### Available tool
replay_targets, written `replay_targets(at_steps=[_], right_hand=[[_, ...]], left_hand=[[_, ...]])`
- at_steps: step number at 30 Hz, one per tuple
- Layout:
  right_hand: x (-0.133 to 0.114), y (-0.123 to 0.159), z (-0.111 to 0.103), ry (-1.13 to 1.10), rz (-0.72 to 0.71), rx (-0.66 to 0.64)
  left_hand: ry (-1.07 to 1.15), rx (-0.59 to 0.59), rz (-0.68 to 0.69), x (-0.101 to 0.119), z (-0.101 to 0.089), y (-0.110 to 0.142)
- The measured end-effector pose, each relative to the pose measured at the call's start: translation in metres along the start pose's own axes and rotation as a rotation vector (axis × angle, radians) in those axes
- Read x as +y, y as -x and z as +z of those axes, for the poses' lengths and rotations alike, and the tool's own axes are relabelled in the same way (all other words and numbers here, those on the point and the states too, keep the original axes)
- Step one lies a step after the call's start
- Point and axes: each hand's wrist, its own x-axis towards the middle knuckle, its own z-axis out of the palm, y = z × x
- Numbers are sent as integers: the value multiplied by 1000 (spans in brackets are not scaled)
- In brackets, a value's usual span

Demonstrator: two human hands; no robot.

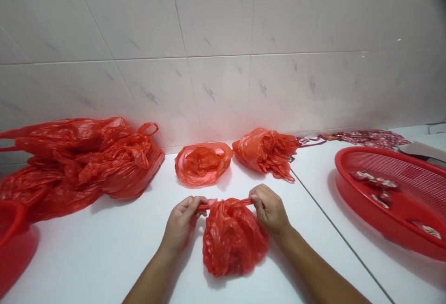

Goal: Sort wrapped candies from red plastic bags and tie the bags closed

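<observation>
My left hand [183, 222] and my right hand [270, 211] each pinch one end of the twisted handles [226, 204] of a red plastic bag [234, 241]. The bag's crumpled body hangs down between my hands and rests on the white counter [104, 257]. Just beyond my hands lies a folded, rounded red bag [203, 164]. A bunched orange-red bag [265, 153] sits to its right. Neither of these bags touches my hands.
A large heap of red plastic bags [80, 160] lies against the tiled wall [209, 62] at left. A red basin [14, 243] sits at the left edge. A red mesh basket [390, 197] at right holds several red-and-white packets [374, 181].
</observation>
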Motion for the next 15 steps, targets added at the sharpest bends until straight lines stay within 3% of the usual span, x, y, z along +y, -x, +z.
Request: replay_targets(at_steps=[6,10,15], right_hand=[[1,-2,0,-91,152,155],[-6,-1,8,-164,219,180],[-9,-1,15,-212,331,205]], left_hand=[[402,459,16,21,-17,-22],[467,520,38,29,-26,-27],[452,541,55,22,-38,-33]])
